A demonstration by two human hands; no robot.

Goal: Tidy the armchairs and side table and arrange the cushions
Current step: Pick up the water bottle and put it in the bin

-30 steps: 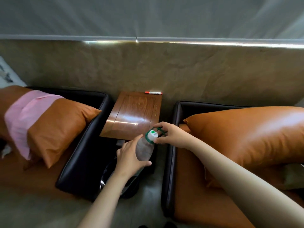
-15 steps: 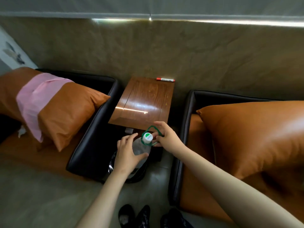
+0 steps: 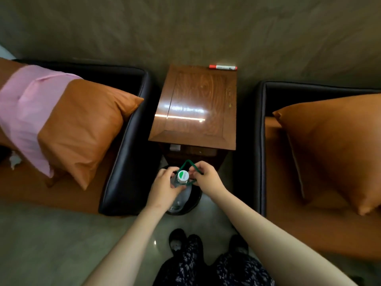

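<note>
My left hand point(image 3: 164, 189) grips a clear plastic bottle point(image 3: 181, 195) with a white and green cap, just below its neck. My right hand point(image 3: 206, 178) pinches a thin green loop point(image 3: 188, 163) that runs round the bottle's neck. Both hands hover over a black bin point(image 3: 193, 200) on the floor in front of the wooden side table point(image 3: 195, 104). A red marker point(image 3: 223, 67) lies at the table's far edge. An orange cushion point(image 3: 86, 124) with a pink cloth point(image 3: 26, 108) over it sits on the left armchair point(image 3: 125, 145). Another orange cushion point(image 3: 338, 147) leans in the right armchair point(image 3: 260, 141).
A small white scrap point(image 3: 14, 161) lies on the left seat beside the cushion. A wall stands right behind the table and chairs. My feet in dark shoes point(image 3: 179, 240) stand on the pale floor close to the bin.
My view has tilted down and nearer, bringing my feet into sight. Both hands have lowered the bottle from the table's front edge to above the bin.
</note>
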